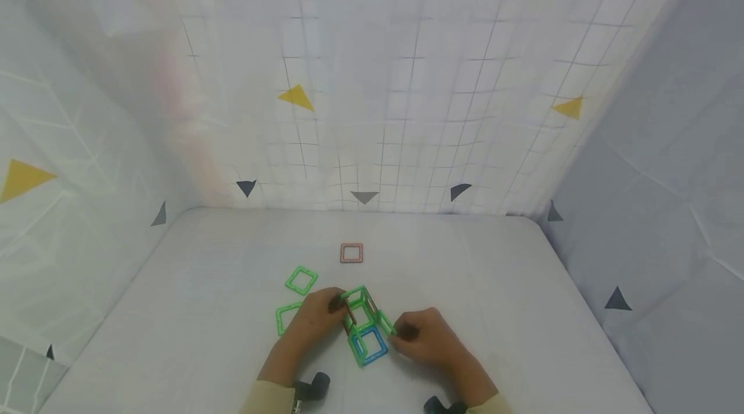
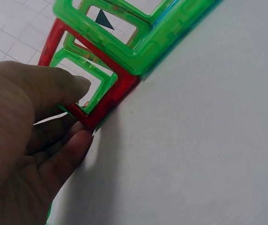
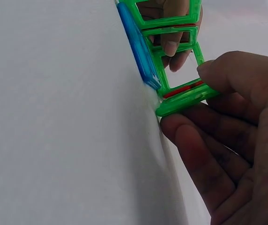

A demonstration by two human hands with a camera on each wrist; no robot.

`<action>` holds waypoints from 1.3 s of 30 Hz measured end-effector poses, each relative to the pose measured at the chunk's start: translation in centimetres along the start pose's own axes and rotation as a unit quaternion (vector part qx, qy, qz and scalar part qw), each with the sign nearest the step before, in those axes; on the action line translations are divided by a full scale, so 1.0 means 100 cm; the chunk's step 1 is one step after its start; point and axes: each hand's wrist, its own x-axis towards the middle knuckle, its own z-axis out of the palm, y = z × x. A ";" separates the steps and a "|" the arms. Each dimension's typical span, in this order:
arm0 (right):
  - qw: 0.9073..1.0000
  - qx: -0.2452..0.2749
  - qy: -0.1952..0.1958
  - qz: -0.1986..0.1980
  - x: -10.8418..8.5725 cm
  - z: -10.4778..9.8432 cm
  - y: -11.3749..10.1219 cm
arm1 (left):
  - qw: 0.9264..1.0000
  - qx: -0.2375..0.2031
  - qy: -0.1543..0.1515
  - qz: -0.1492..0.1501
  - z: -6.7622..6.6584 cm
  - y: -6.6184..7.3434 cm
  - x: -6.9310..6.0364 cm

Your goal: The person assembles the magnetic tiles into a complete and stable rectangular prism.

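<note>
A small structure of square frame tiles, green with red ones, stands on the table, a blue square tile [image 1: 370, 345] lying at its near side. My left hand [image 1: 316, 318] grips its left side; in the left wrist view the thumb of the left hand [image 2: 26, 112] lies over a red tile [image 2: 124, 84], fingers behind it. My right hand [image 1: 427, 336] pinches a green tile [image 1: 385, 323] at the structure's right side. In the right wrist view the right hand [image 3: 232, 126] holds that green tile [image 3: 183, 101] beside a red edge, with the blue tile [image 3: 138, 49] beyond.
On the white table [image 1: 494, 272], a red square tile [image 1: 351, 253] lies behind the structure. A green square tile [image 1: 301, 280] lies to the back left, and another green tile [image 1: 280, 320] is partly hidden by my left hand. Sheeted walls with coloured triangles surround the table.
</note>
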 end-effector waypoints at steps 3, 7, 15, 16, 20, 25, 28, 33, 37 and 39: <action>1.000 0.001 0.001 -0.003 0.000 0.001 0.001 | 1.000 0.002 0.000 0.000 0.000 0.001 0.000; 1.000 0.015 0.003 -0.013 0.000 0.002 0.002 | 1.000 0.003 0.000 0.002 -0.001 0.001 -0.001; 0.999 0.038 -0.001 -0.014 0.001 0.006 0.000 | 1.000 -0.001 0.002 -0.001 0.000 0.001 -0.001; 0.999 0.040 0.000 -0.017 0.001 0.006 0.000 | 1.000 -0.002 0.002 -0.001 0.000 0.001 -0.001; 0.998 0.048 0.007 -0.049 0.002 0.008 0.000 | 1.000 -0.005 0.000 -0.001 0.001 0.000 -0.001; 0.996 0.052 0.006 -0.068 0.003 0.012 0.000 | 1.000 -0.005 0.000 -0.001 0.000 0.000 -0.001; 0.997 0.050 0.006 -0.064 0.004 0.012 0.000 | 1.000 -0.005 0.000 -0.004 -0.001 0.001 -0.001; 0.997 0.058 -0.004 -0.050 0.004 0.012 0.000 | 1.000 -0.007 0.000 -0.010 -0.001 0.002 -0.001; 0.997 0.064 -0.011 -0.042 0.003 0.011 0.000 | 1.000 0.007 0.006 -0.004 0.000 0.002 0.000; 0.997 0.067 -0.011 -0.044 0.003 0.011 0.000 | 1.000 0.015 0.009 -0.004 -0.001 0.002 0.000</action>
